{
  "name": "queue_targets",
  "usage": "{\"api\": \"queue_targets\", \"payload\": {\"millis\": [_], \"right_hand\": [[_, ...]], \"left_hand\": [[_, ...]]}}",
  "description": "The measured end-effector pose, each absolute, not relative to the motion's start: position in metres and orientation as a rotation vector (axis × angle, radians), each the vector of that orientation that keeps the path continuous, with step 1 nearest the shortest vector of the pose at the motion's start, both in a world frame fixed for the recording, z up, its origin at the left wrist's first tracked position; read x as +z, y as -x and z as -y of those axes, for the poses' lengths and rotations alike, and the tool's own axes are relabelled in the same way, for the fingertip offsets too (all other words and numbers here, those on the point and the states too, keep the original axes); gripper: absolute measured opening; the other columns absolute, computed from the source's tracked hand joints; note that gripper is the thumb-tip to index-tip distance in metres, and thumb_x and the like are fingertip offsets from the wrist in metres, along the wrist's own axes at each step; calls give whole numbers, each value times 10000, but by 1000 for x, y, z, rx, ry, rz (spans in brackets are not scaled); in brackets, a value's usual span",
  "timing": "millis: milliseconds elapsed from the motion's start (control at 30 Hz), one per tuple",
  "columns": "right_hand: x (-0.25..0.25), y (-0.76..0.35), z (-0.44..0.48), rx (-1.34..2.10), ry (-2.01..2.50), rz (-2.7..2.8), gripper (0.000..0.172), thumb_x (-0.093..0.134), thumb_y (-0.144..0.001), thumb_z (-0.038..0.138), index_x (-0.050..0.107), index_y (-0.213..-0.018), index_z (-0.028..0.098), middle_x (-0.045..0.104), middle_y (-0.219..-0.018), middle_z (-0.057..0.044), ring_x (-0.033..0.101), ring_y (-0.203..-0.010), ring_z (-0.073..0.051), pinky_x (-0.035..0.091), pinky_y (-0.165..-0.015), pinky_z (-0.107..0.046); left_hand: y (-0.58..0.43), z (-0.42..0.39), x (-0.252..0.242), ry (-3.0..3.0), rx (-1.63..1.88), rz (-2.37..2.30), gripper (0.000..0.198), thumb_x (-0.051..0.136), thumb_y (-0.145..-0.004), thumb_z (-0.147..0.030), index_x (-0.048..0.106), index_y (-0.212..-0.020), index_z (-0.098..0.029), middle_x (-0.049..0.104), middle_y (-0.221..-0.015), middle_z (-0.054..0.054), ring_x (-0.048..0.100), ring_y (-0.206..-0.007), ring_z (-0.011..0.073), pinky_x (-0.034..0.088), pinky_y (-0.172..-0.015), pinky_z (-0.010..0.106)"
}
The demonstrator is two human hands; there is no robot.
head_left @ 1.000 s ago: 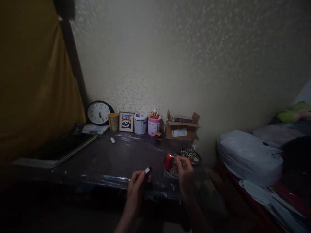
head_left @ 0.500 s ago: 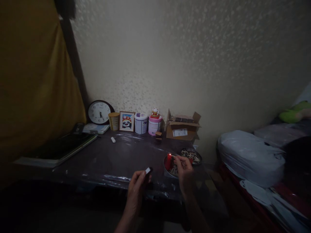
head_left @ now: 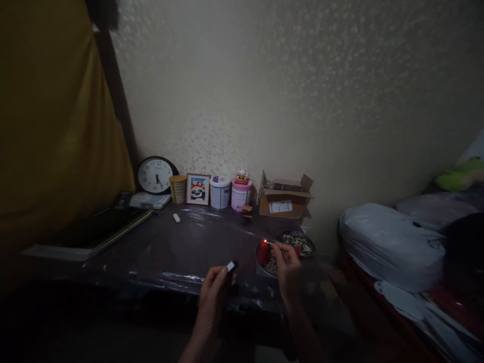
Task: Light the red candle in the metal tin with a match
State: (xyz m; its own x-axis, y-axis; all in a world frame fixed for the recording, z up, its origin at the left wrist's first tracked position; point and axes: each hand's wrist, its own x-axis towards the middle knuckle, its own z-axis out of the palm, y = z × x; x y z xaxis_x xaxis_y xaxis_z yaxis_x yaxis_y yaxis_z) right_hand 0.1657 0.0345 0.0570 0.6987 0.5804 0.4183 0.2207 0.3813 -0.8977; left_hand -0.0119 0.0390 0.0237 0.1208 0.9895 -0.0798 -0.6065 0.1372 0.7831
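Note:
Between the fingers of my right hand [head_left: 288, 264] is a thin matchstick [head_left: 273, 243], pointing left. Its tip is at the top of a red candle [head_left: 263, 252], where a small orange glow shows. The candle stands upright at the left side of a round dish [head_left: 269, 272] holding small pieces, partly hidden by my right hand. My left hand [head_left: 215, 287] is closed around a small dark box with a white face [head_left: 230, 265], which looks like a matchbox, above the table's front edge.
Behind the right hand lies a second round dish [head_left: 310, 249] full of matchsticks. Along the wall stand a clock [head_left: 155, 175], a yellow cup [head_left: 177, 189], a panda picture [head_left: 198, 190], two tubs [head_left: 220, 194] and an open cardboard box [head_left: 286, 202]. White bags [head_left: 389, 247] lie right.
Both hands stay almost where they were. The glow at the candle's top looks more orange than before; the view has shifted very slightly.

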Motion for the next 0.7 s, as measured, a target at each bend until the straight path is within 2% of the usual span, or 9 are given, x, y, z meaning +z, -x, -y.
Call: {"api": "queue_targets", "payload": {"millis": [233, 700], "right_hand": [[59, -164, -33, 281, 1201, 815, 227, 661, -672, 384, 622, -761, 179, 675, -690, -18, 645, -660, -183, 509, -635, -295], [60, -163, -33, 282, 1188, 808, 211, 668, -669, 365, 614, -750, 178, 663, -698, -14, 631, -654, -176, 507, -646, -300]], "left_hand": [[13, -38, 24, -690, 1304, -691, 239, 678, -670, -400, 611, -726, -177, 619, -727, -8, 582, -743, 146, 425, -719, 244], [12, -39, 23, -659, 1290, -688, 260, 710, -628, -411, 614, -699, -180, 631, -648, -19, 580, -692, 131, 420, -688, 223]]}}
